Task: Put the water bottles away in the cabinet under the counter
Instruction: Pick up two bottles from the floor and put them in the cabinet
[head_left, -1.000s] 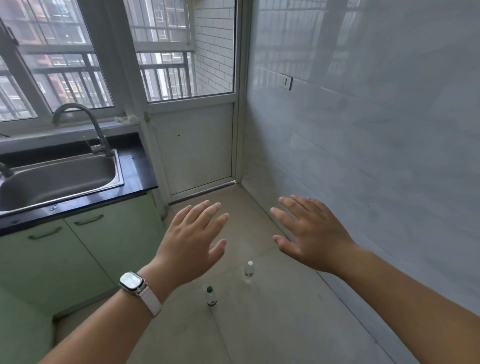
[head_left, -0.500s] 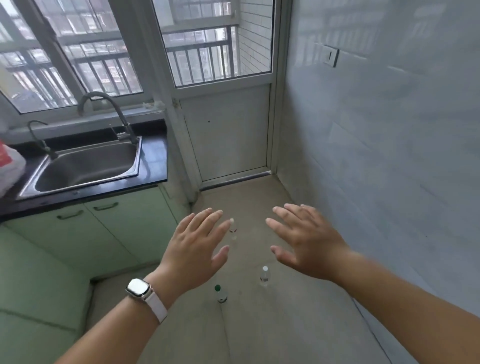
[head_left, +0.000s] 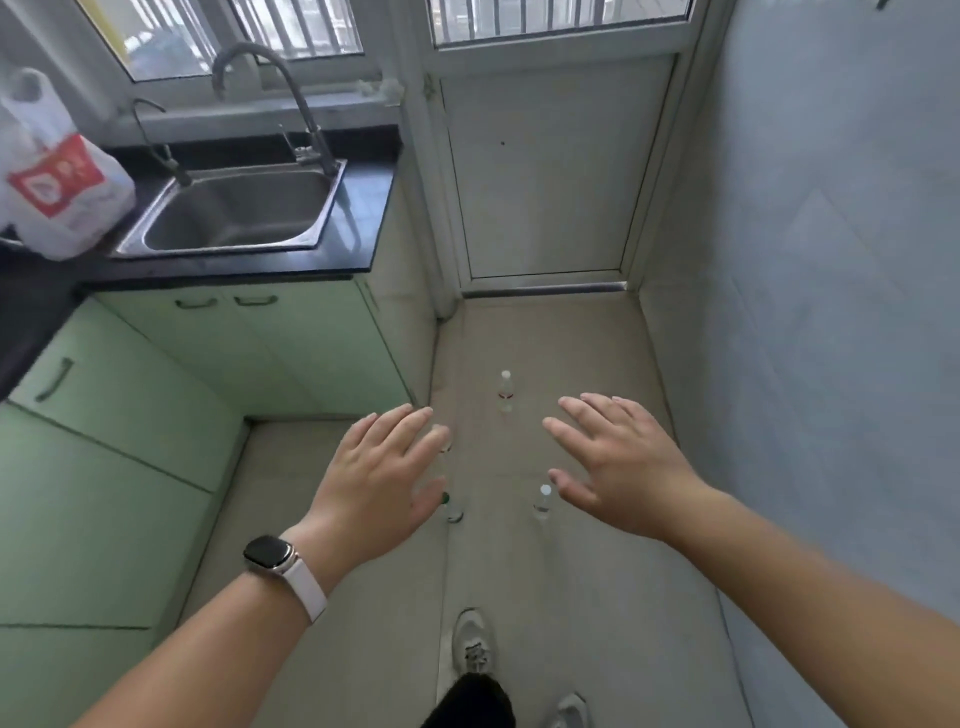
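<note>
Several small clear water bottles stand upright on the beige floor: a white-capped one with a red label (head_left: 505, 391) farthest away, a white-capped one (head_left: 543, 502) near my right thumb, and a green-capped one (head_left: 453, 508) partly hidden by my left hand. A fourth bottle (head_left: 444, 439) shows just past my left fingertips. My left hand (head_left: 382, 480), with a watch on the wrist, and my right hand (head_left: 615, 467) hover open above the bottles, palms down, holding nothing. The pale green cabinet doors (head_left: 270, 343) under the black counter (head_left: 358, 228) are closed.
A steel sink (head_left: 234, 213) with a tall faucet (head_left: 280, 98) sits in the counter, and a white plastic bag (head_left: 57, 182) at its left. A white door (head_left: 550, 171) closes off the far end. A tiled wall (head_left: 805, 312) runs along the right. My shoes (head_left: 470, 644) are on the floor.
The view has tilted down and moved forward, so the sink, the bag, more bottles and my feet come into sight. Both hands stay spread and empty.
</note>
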